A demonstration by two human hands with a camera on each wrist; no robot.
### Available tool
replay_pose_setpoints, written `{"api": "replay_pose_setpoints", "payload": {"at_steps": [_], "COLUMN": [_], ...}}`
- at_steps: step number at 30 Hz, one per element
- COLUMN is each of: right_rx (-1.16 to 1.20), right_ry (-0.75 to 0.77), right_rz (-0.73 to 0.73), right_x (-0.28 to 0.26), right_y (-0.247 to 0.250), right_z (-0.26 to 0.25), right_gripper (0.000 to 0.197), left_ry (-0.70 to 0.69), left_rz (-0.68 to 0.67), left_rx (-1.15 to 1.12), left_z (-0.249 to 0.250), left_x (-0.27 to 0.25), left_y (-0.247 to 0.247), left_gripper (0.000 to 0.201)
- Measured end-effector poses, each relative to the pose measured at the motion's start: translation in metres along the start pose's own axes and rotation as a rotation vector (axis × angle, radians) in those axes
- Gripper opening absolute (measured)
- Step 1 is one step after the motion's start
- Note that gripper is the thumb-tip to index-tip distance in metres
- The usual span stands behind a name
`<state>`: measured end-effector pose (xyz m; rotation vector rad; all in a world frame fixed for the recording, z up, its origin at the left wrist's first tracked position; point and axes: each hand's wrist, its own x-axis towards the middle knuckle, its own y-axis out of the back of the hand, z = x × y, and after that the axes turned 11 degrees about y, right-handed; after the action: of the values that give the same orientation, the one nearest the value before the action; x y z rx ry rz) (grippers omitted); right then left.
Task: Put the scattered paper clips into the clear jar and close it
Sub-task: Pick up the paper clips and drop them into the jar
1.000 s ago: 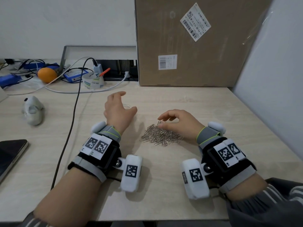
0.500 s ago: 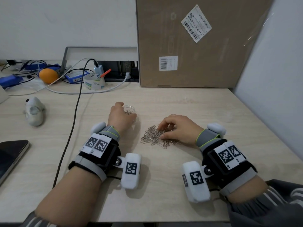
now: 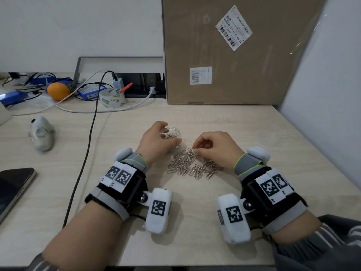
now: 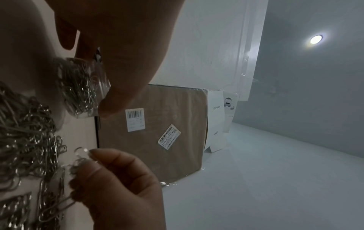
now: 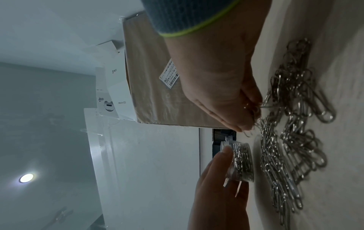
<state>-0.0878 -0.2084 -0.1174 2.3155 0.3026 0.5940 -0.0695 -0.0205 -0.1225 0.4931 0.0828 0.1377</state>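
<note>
Holding the jar (image 3: 172,136) with my left hand (image 3: 156,141), I curl my fingers round its side. My right hand (image 3: 216,147) pinches a few clips (image 3: 195,149) with thumb and fingertips, just above the pile (image 3: 192,165).

That pile lies on the desk (image 3: 195,222), just to the right of the jar and a bit nearer to me. It almost touches the jar. My right hand is on the far right side of the pile. Some clips are already inside the jar, and its top is open. I cannot see its lid.

Behind the jar stands a big brown box (image 3: 234,55). Left of the jar a black cable (image 3: 86,153) runs over the desk. Further left lie a grey toy (image 3: 42,133) and a phone (image 3: 13,188). Far back on the left are a tape roll (image 3: 113,97) and an orange (image 3: 58,91).
</note>
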Motion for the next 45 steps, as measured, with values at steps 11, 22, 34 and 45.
{"api": "replay_pose_setpoints", "payload": {"at_steps": [11, 22, 34, 45], "right_rx": [0.281, 0.242, 0.035, -0.136], "right_ry": [0.041, 0.133, -0.003, 0.120], "right_rz": [0.420, 0.282, 0.163, -0.289], "right_x": [0.003, -0.001, -0.001, 0.000], "right_y": [0.007, 0.000, -0.002, -0.016], "right_z": [-0.008, -0.018, -0.011, -0.008], "right_gripper": [0.011, 0.011, 0.009, 0.034], "left_ry": [-0.108, -0.206, -0.043, -0.020], "left_rz": [-0.226, -0.313, -0.006, 0.022], "left_rx": [0.011, 0.100, 0.007, -0.017], "left_z": [0.007, 0.011, 0.006, 0.008], "left_x": [-0.012, -0.021, -0.009, -0.010], "left_y": [-0.005, -0.007, -0.002, -0.003], "left_gripper": [0.071, 0.070, 0.072, 0.070]}}
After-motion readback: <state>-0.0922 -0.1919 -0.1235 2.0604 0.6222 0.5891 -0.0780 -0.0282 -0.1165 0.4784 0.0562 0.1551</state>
